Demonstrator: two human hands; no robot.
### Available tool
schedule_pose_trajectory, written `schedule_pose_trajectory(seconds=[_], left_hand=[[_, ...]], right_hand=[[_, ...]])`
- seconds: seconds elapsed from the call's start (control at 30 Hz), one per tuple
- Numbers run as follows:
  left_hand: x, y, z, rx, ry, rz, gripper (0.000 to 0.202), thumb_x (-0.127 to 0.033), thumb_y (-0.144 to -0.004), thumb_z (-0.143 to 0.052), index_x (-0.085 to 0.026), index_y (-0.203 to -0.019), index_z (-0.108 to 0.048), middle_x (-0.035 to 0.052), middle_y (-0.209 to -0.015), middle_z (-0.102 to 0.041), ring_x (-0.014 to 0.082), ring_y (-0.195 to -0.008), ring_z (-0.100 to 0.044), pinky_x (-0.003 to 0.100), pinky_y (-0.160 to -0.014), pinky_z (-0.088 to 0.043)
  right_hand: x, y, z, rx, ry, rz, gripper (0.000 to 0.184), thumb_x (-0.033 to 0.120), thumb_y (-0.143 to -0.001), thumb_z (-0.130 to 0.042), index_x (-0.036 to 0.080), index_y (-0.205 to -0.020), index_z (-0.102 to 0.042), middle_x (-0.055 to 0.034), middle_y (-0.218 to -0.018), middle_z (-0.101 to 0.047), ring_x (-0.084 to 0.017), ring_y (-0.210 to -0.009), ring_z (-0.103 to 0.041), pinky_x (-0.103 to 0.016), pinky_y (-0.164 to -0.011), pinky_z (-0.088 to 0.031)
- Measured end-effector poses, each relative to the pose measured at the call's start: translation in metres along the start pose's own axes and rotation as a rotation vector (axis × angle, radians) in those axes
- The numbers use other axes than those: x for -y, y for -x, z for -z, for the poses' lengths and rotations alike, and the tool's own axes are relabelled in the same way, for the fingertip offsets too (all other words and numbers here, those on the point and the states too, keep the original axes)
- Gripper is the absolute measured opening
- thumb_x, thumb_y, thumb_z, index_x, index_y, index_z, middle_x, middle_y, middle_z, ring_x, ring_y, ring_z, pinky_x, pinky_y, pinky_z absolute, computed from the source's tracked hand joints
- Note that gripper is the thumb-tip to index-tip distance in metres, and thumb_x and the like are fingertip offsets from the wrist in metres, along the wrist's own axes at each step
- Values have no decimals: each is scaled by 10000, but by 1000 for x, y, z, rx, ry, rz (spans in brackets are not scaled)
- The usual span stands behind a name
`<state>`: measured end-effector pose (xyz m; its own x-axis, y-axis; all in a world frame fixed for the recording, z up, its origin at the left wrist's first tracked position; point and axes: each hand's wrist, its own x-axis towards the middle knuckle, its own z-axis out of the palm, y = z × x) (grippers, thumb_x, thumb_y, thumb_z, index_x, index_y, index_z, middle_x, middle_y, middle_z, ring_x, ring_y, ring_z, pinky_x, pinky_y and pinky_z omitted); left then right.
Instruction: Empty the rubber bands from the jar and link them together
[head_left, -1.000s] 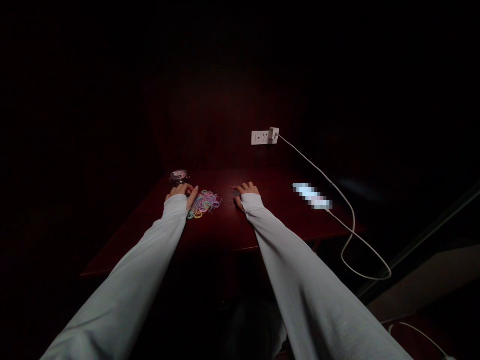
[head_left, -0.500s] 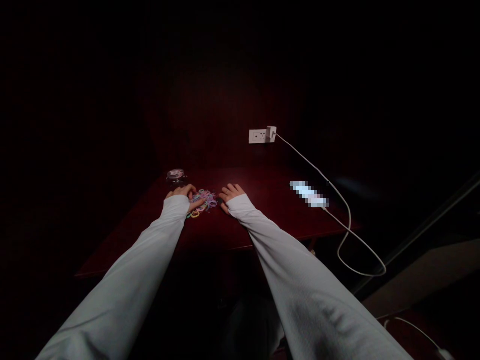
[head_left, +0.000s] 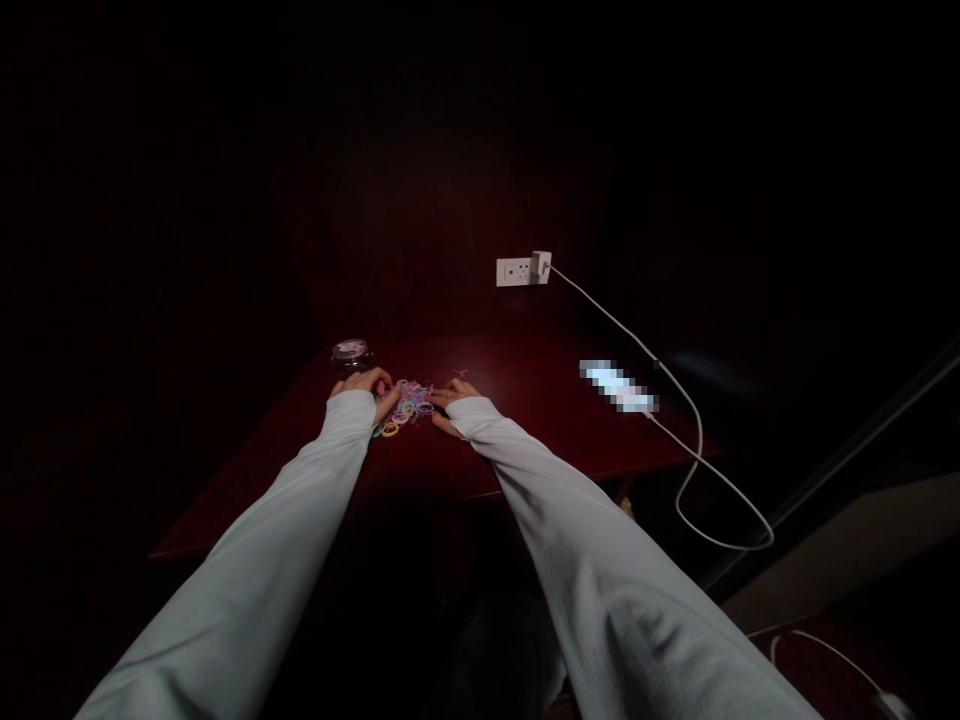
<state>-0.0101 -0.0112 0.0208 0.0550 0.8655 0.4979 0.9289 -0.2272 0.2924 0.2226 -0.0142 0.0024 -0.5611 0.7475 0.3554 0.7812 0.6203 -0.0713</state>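
A pile of small coloured elastic hair ties [head_left: 409, 400] lies on the dark red table between my hands. At its left edge rests my left hand [head_left: 366, 386], fingers bent and thumb stretched apart along the pile, with nothing visibly held. My right hand [head_left: 452, 398] reaches in from the other side, its fingers extended to the pile's right edge and the thumb apart below them. Just beyond the right hand lies a small purple-pink clump of hair ties [head_left: 460, 373], separate from the pile. A clear round jar [head_left: 351, 354] stands behind my left hand.
A lit, pixelated phone [head_left: 616, 386] lies on the right of the table [head_left: 540, 440], with a white cable [head_left: 701, 435] hanging past the edge in a loop. The cable runs to a charger [head_left: 541, 264] in the wall socket [head_left: 513, 272]. The surroundings are very dark.
My right hand has turned and its fingers have moved left to the pile. A small clump of hair ties now shows beyond it. My left hand stays nearly in place.
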Motion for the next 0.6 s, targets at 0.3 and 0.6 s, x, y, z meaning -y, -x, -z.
schedule_pose_trajectory(seconds=[0.3,0.6], left_hand=[[-4,5,2,-33,33,-21,182,-439,-946,-596,-265,-933,-648,14,-906,-741,263,-1007,-667,381,-893,-421],[8,-3,-9,-14,-11,-66,199,-397,-915,-660,-297,-1075,-726,27,-1054,-763,290,-1102,-655,391,-894,-431]], right_hand=[[-6,-5,-8,-22,-54,3,454,263,-975,-671,221,-1425,-711,-77,-1477,-696,-286,-1298,-533,-428,-1086,-477],[-8,-5,-8,-134,-51,137,539,247,-980,-613,171,-1513,-629,-117,-1518,-658,-306,-1271,-538,-480,-1084,-499]])
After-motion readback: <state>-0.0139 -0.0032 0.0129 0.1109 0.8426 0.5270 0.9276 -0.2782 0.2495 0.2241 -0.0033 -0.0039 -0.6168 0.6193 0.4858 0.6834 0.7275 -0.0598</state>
